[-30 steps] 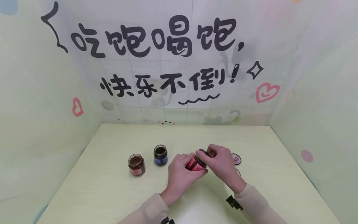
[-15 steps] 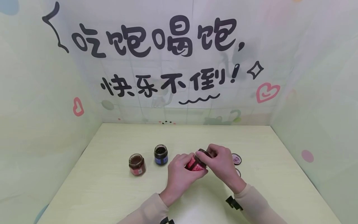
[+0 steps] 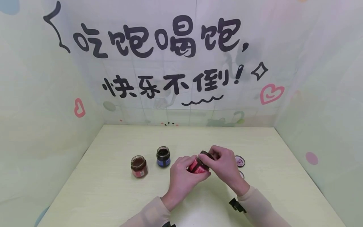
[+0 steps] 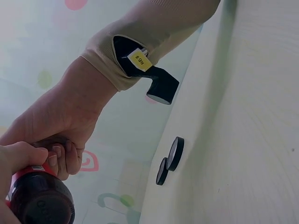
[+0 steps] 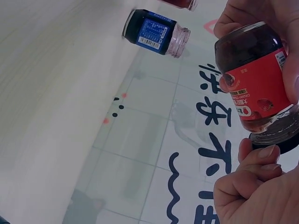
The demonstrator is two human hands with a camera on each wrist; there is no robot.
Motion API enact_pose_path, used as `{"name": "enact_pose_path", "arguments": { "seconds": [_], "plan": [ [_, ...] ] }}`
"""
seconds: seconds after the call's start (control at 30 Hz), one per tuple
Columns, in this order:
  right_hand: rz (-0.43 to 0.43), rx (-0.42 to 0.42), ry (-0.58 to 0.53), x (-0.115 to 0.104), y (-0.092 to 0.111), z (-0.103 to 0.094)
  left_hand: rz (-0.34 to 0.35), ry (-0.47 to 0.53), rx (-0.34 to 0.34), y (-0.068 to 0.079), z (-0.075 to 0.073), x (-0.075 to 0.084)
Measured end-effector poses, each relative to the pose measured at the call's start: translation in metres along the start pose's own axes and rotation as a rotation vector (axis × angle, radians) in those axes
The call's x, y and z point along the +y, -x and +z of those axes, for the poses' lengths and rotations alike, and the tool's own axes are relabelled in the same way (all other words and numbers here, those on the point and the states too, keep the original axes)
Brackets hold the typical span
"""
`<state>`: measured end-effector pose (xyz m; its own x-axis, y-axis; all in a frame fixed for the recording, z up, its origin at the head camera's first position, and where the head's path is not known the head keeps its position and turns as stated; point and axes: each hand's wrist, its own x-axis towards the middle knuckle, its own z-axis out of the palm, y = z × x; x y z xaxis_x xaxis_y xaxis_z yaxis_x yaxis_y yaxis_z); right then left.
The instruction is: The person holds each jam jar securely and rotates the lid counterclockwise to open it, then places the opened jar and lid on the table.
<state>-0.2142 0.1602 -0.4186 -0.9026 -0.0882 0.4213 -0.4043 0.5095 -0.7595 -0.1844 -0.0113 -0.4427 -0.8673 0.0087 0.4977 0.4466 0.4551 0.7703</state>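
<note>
Tilted above the table, a glass jam jar with a red label sits in the grip of my left hand, fingers wrapped around its body. My right hand pinches the dark lid at the jar's mouth. The right wrist view shows the clear glass neck above that lid; whether the lid is loose I cannot tell. Left of my hands stand two lidless jars: one with a blue label and one with a pinkish-red label. Both are upright.
Two removed lids lie at the right, partly behind my right hand; one lid shows its pale, stained inside. The pale wooden table is enclosed by printed cloth walls at the back and both sides.
</note>
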Motion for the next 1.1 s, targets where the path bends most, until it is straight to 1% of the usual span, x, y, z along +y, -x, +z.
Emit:
{"name": "enact_pose_path", "arguments": {
  "seconds": [0.33,0.53,0.6,0.8,1.1],
  "plan": [
    [-0.018,-0.029,-0.038,-0.003,0.001,-0.002,-0.048,0.037,-0.026,0.002,-0.002,0.001],
    [-0.016,-0.082,-0.055,-0.002,0.0,-0.005,-0.089,0.064,-0.053,0.003,-0.003,0.003],
    [-0.01,-0.098,-0.053,-0.003,0.0,-0.005,-0.089,0.069,-0.055,0.003,-0.004,0.003],
    [-0.002,-0.109,-0.045,-0.007,0.005,0.0,-0.086,0.082,-0.068,0.006,-0.012,0.0],
    [-0.004,-0.143,-0.011,-0.004,0.0,-0.002,-0.109,0.067,-0.079,0.003,-0.012,-0.001]
  ]
}}
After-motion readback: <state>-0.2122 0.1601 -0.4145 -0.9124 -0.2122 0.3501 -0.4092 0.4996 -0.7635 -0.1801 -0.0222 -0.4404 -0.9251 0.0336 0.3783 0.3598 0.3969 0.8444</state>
